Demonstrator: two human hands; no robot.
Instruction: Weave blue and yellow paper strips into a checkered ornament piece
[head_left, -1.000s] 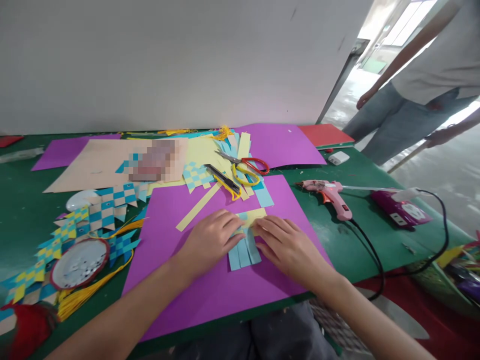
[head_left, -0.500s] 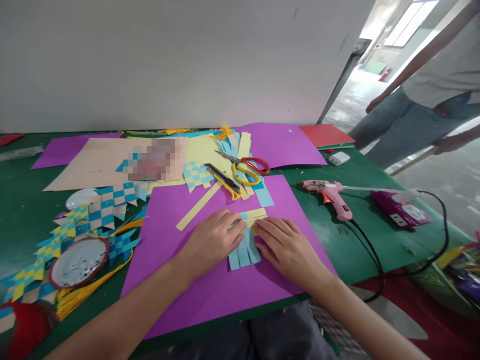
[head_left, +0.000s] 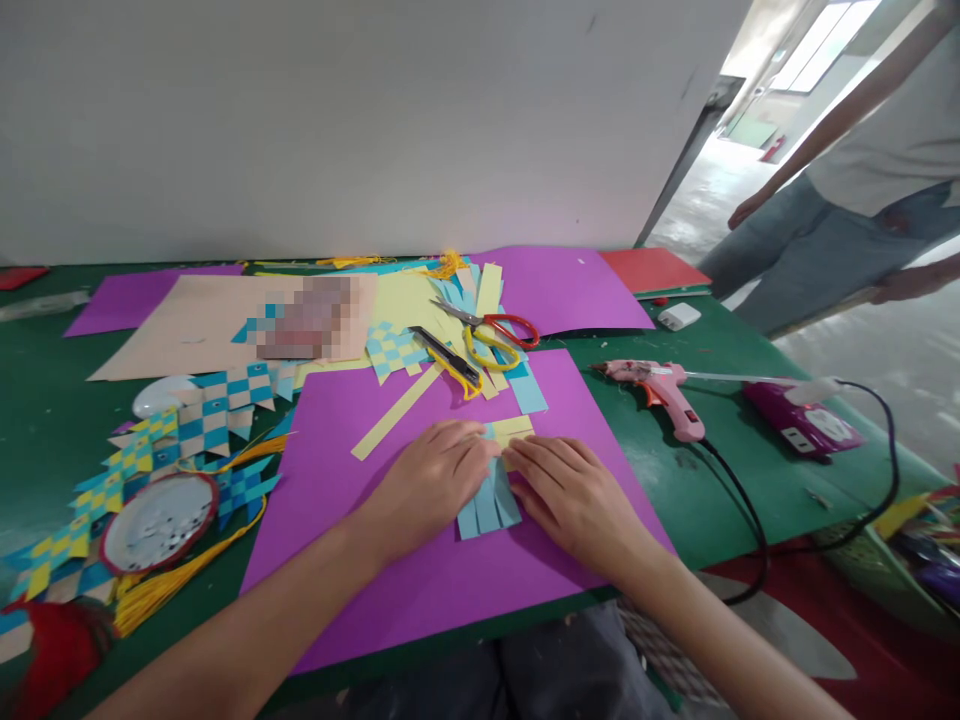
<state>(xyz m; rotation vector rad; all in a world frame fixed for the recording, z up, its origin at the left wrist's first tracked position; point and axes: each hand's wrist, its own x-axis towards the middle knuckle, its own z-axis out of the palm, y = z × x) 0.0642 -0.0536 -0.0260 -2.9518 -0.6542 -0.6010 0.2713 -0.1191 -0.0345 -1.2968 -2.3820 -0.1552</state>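
Low in the centre of the frame, a large purple sheet (head_left: 450, 600) lies on the green table (head_left: 787, 500), its near edge just inside the table's front edge. Its right edge slants down past the right hand (head_left: 577, 490), and purple surface shows on the outer side of both hands. Above the left hand (head_left: 435, 485), a loose yellow strip (head_left: 397, 412) crosses the sheet diagonally; the utility knife (head_left: 450, 365) and scissors (head_left: 478, 321) bound the space farther up. The glue gun (head_left: 660, 385) lies well apart at right, beyond the sheet.

The paper weave (head_left: 489, 505) sits on the sheet between the two hands, at the middle of the frame. Its long blue strips run mostly up and down, leaning slightly right towards the top, with their cut ends pointing at the lower edge. Yellow paper crosses the upper part, rising gently to the right.

The blue is pale and matt; the strips fan apart a little at the bottom. Both hands rest on the weave with fingers bent and close together; whether either pinches the paper cannot be told.
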